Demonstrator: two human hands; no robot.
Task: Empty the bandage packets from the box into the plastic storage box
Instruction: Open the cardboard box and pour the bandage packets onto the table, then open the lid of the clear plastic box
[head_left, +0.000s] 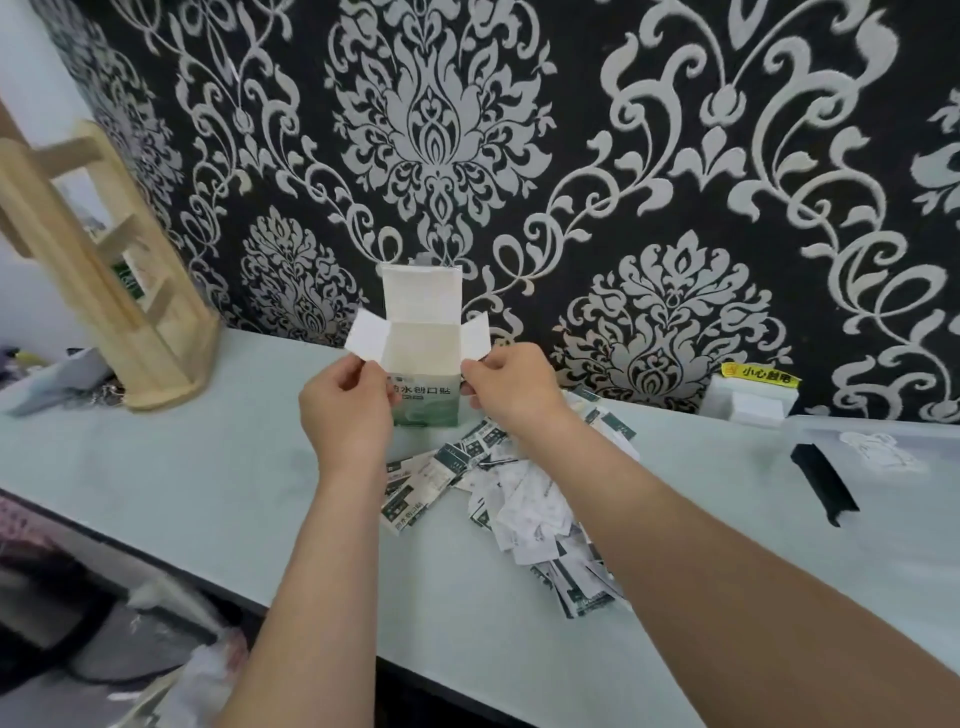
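Box (423, 402): upright, flaps spread, wall (623, 156) behind.
Packets (524, 499): heaped on table (156, 467) toward near edge.
Left hand (345, 410): pinches left flap (366, 338).
Right hand (511, 387): pinches right flap (475, 335).

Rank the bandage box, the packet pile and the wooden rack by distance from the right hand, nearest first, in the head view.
1. Bandage box: its side flap pinched by the right hand.
2. Packet pile: on the table, below that wrist.
3. Wooden rack: far left.
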